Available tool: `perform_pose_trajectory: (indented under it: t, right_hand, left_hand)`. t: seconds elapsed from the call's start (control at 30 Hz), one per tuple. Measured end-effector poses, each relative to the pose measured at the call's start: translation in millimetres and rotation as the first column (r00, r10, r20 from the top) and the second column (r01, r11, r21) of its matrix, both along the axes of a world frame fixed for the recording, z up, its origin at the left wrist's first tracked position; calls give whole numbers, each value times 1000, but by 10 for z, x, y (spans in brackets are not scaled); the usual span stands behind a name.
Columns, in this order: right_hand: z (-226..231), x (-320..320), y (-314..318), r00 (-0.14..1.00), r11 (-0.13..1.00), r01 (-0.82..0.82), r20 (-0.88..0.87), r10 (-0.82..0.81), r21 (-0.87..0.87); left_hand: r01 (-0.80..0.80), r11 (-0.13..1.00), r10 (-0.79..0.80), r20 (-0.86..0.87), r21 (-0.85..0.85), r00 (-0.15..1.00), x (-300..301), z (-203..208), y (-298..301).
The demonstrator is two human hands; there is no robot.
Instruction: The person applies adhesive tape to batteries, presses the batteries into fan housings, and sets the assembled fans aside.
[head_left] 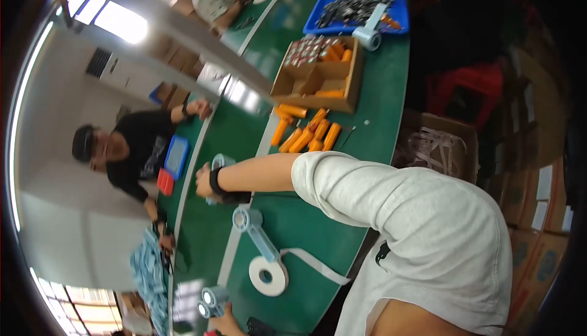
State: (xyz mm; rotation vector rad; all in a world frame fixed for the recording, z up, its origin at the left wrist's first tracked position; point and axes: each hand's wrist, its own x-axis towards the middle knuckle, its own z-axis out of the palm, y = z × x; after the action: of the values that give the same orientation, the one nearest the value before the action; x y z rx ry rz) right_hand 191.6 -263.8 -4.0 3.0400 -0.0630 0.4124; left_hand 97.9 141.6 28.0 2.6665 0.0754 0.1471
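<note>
My right arm, in a white sleeve with a black wristband, reaches across the green table. At its end my right hand is closed around a light-blue device, partly hidden by the hand and wrist. At the bottom edge my left hand grips another light-blue device with two round ends facing up. Between them lies a third light-blue handheld device with a round head and a straight handle. Its handle end touches a roll of white tape, whose loose strip trails right.
Several orange cylindrical cells lie below a divided cardboard box. Beyond stands a blue tray of small dark parts. Across the table, a person in black sits near a blue tray. A metal post crosses the view.
</note>
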Motion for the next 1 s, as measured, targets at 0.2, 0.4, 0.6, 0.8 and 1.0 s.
perform_pose_trajectory:
  t: [0.2, 0.4, 0.6, 0.8, 1.0]
  right_hand:
    - [-207, -153, 256, 961, 998, -62, 272, 52, 26]
    - [553, -1046, -461, 859, 904, -402, 402, 318, 144]
    - [467, -2073, -173, 768, 784, -610, 159, 621, -116]
    - [-125, -2356, 433, 605, 636, -709, 201, 771, -306]
    - [271, -3000, -440, 934, 941, -120, 358, -1, 316]
  left_hand:
    - [-225, 920, 269, -99, 322, 958, -904, -349, 223]
    - [-251, 869, 52, 424, 427, 904, -811, -606, 37]
    - [539, 830, -542, 427, 141, 724, -1172, -35, -1267]
    - [654, 740, -671, 117, 155, 732, -837, -309, -1857]
    - [581, 814, -580, 108, 21, 808, -682, -120, -2126]
